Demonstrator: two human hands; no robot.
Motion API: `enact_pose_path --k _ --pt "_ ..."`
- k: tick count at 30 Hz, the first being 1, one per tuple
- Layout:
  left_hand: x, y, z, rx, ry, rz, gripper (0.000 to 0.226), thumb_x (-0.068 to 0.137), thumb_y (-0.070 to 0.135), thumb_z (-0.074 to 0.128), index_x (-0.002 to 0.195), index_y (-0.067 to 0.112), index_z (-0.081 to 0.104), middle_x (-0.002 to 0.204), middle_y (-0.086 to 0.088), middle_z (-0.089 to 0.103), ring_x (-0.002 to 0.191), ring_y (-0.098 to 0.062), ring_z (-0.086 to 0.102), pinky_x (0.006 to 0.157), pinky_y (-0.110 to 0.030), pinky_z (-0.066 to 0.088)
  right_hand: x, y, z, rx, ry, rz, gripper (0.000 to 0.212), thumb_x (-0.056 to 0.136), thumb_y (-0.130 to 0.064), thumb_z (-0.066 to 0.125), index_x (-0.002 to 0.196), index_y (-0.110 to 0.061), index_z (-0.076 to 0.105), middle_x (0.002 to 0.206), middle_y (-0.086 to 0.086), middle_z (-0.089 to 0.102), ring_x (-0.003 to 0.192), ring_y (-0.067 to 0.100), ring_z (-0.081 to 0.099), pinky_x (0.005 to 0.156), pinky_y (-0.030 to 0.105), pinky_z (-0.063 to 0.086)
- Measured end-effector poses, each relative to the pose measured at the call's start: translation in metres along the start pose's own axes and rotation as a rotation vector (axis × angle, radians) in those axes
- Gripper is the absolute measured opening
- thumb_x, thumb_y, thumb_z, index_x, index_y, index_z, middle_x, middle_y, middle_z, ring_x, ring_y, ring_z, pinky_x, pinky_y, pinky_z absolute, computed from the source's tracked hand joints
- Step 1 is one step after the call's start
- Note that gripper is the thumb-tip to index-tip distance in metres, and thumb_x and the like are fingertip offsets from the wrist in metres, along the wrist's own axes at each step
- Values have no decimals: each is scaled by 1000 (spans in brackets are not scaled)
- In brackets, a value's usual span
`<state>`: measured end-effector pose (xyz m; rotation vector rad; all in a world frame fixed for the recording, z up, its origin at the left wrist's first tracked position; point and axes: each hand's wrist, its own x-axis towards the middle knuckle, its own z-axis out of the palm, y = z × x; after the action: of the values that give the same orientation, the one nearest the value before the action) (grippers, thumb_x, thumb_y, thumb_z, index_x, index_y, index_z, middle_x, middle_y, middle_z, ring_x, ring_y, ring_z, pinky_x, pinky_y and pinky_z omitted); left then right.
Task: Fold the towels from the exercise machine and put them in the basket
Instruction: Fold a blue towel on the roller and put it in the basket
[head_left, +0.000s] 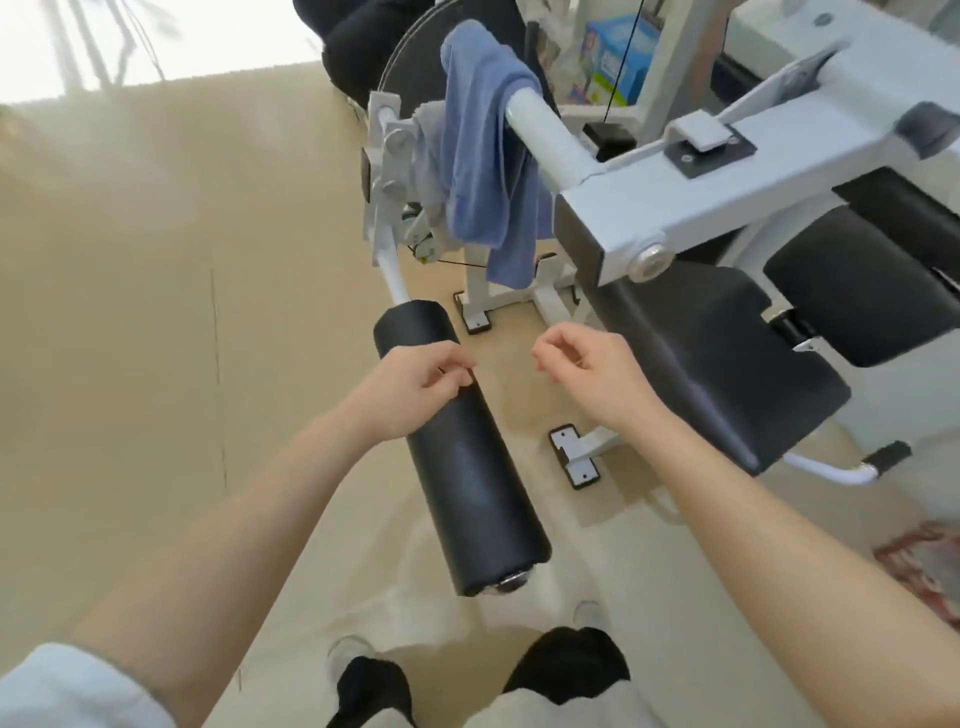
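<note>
Both my hands are empty and loosely curled, left hand (410, 387) above the roller (460, 452), right hand (582, 366) beside it, so I judge I'm starting: next, lift the blue towel (485, 156) off the white bar (545, 137).

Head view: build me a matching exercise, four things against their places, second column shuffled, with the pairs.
Things:
1. blue towel
2. grey towel
3. left hand
4. right hand

Places:
A. in the air beside the black seat pad
B. draped over the white bar
C. on the black foam roller
D. bunched behind the blue one

Pairs: 1-B, 2-D, 3-C, 4-A
</note>
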<state>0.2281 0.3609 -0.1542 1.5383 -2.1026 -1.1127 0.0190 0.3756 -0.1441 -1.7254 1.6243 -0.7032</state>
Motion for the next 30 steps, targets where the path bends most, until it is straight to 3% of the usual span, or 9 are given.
enact_pose_path --k 3,5,8,14,19,22,27,30 --pt "-7 -28 -44 17 -56 51 14 94 16 48 98 27 57 87 14 64 88 -11 62 81 -21 46 9 -39 40 -56 29 41 12 92 -25 52 92 -21 63 87 -6 66 81 10 60 74 25 49" --pt "-7 -43 -67 42 -75 84 13 93 17 50 97 28 56 86 19 62 89 -11 62 79 -22 46 17 -59 62 -95 18 51 16 94 -24 50 97 -18 64 92 -5 64 85 12 58 74 24 48" --pt "3 -62 -91 60 -91 114 11 93 18 50 99 26 56 87 16 63 89 -12 61 75 -17 44 33 -75 81 -139 77 69 16 95 -23 49 100 -17 62 97 -7 56 89 9 54 72 15 43" --pt "39 -84 -125 114 -211 188 22 94 18 46 113 25 56 87 24 60 89 -9 61 69 -3 38 63 -83 95 -53 221 216 9 93 -23 49 99 -21 56 110 -6 50 96 6 49 83 22 40" --pt "103 -89 -166 187 -237 280 27 95 22 45 120 22 55 100 12 60 87 -13 60 70 -14 39 135 -82 78 29 316 312 31 93 -20 52 124 -15 50 132 1 46 108 5 43 90 23 37" --pt "155 -92 -189 196 -195 312 26 95 22 46 118 21 56 106 8 62 87 -15 60 71 -16 39 196 -82 64 195 447 375 37 95 -20 48 131 -13 44 128 -1 47 114 10 45 94 28 40" --pt "240 -86 -225 238 -248 342 23 94 19 46 115 20 57 108 6 64 87 -12 60 71 -19 40 290 -79 53 462 722 525 31 92 -26 52 121 -15 49 122 4 57 115 21 53 102 39 41" --pt "282 -79 -236 248 -280 395 24 95 21 47 117 21 57 103 7 62 87 -10 58 70 -16 40 319 -76 58 515 863 616 37 88 -37 57 117 -17 46 115 3 60 109 22 57 94 35 44"
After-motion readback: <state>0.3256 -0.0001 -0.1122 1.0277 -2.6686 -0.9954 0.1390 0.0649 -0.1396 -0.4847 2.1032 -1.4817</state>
